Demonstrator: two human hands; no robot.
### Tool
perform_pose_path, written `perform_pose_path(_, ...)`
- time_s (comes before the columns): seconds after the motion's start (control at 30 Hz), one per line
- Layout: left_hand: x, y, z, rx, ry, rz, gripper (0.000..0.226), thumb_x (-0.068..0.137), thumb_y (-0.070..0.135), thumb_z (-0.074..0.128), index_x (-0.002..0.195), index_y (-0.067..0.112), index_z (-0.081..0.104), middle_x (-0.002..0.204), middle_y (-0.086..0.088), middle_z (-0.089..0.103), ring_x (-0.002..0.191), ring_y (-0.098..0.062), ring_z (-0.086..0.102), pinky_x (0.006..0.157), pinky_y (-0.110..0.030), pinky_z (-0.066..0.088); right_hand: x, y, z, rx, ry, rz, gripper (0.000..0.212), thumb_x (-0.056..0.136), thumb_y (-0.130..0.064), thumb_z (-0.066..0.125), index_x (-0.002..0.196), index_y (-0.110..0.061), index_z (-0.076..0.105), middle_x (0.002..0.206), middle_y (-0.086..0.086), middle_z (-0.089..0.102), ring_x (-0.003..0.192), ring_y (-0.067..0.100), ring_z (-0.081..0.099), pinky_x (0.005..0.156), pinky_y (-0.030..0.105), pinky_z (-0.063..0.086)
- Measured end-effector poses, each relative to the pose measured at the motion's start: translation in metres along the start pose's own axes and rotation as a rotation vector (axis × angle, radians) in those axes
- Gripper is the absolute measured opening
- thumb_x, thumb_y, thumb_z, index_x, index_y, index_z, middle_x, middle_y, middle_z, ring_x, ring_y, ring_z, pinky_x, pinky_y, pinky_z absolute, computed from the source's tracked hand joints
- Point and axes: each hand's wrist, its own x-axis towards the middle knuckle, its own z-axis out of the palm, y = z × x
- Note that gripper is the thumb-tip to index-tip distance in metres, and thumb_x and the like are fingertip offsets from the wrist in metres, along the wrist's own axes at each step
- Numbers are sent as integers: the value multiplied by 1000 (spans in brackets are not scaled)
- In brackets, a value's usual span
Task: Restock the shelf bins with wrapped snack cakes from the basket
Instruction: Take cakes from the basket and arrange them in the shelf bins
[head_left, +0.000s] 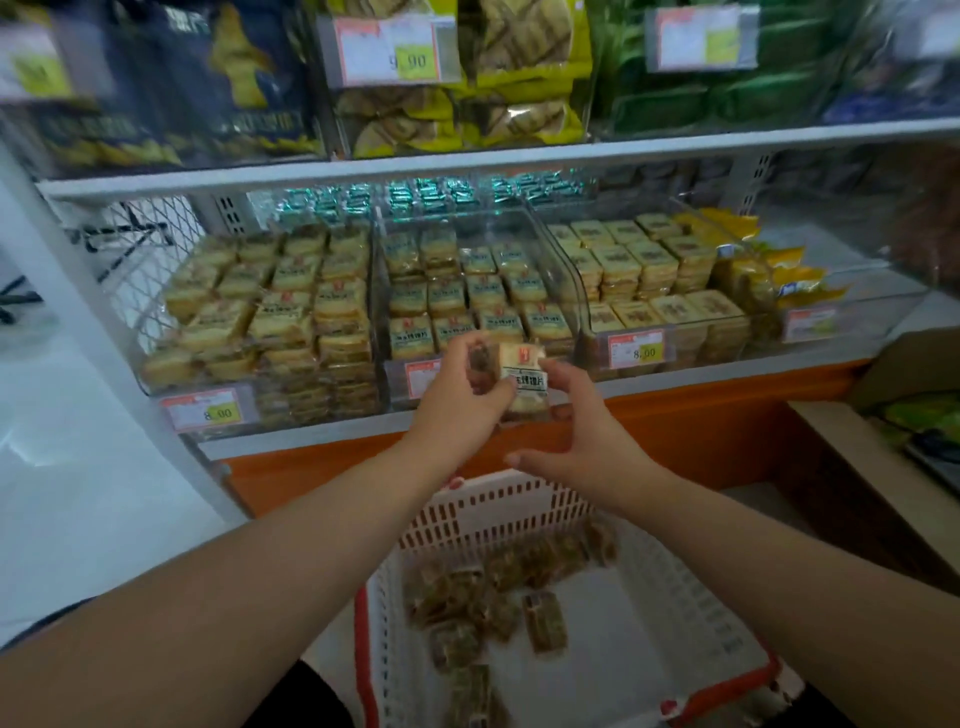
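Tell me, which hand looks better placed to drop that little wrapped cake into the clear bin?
Probably the left hand. It grips the wrapped snack cake just in front of the middle bin. The right hand only touches the wrapper's side with loosely spread fingers, so it seems freer to reach back into the basket.

- The middle bin (470, 291) is packed with cakes (447, 299) almost to its clear front wall; open air lies above them, under the shelf (467, 156) overhead.
- Clear dividers wall it off from both neighbour bins.
- The basket (519, 506) seems mostly bare at right.
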Motion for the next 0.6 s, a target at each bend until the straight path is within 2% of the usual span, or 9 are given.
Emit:
perform_pose_path(0.07,13,12,-9,44,-6,65,40,94,29,65,124,42,42,99,8,63,86,-15,66,76,-37,57,15,-12,-2,-93,24,-84,95,76,-36,81,146,-46,18,147,-12,28,127,8,40,96,30,49)
perform_pose_path(0.1,20,17,-13,44,-3,75,37,93,30,65,119,45,43,96,8,63,83,-16,66,75,-39,58,25,-18,-5,-117,39,-103,92,78,-35,80,146,-47,19,147,-10,29,124,9,44,95,32,51)
perform_pose_path(0.17,36,24,-19,-17,23,49,33,92,31,66,115,45,47,94,4,65,80,-21,68,73,-44,60,49,-26,-12,-139,72,-121,84,81,-28,77,145,-43,24,137,-5,41,98,4,57,74,17,53)
perform_pose_path(0.23,51,28,-21,-99,42,16,31,93,32,66,117,41,49,97,-1,64,82,-24,68,74,-45,60,73,-34,-20,-167,72,-127,78,83,-22,73,147,-35,30,127,-5,45,78,3,56,58,11,46)
perform_pose_path(0.33,69,29,-24,-133,52,-14,40,95,35,63,132,34,46,104,4,59,91,-14,63,78,-34,57,111,-39,-29,-309,70,-148,79,80,-25,76,146,-32,33,133,-3,47,102,13,57,76,25,48)
perform_pose_path(0.4,82,26,-28,-107,29,-23,49,98,36,58,143,30,40,117,2,59,99,-13,60,81,-27,52,133,-39,-31,-372,69,-152,76,81,-25,77,145,-35,37,136,-2,49,107,14,56,83,28,50)
perform_pose_path(0.47,94,22,-34,14,-11,-23,54,100,38,53,149,28,33,134,-1,54,117,-18,56,89,-28,45,152,-36,-29,-371,89,-160,70,82,-24,76,143,-37,42,133,-7,53,102,11,59,82,25,52)
perform_pose_path(0.53,104,18,-37,116,-48,7,55,101,38,51,151,28,31,145,0,47,130,-20,48,96,-28,39,168,-29,-24,-300,124,-149,62,84,-22,75,139,-36,48,125,-13,53,90,6,60,71,14,49)
perform_pose_path(0.6,111,12,-39,227,-49,47,48,101,38,50,147,26,39,147,0,45,132,-20,45,96,-27,37,185,-22,-20,-174,186,-121,56,84,-20,75,135,-30,53,124,-12,52,97,5,57,75,15,46)
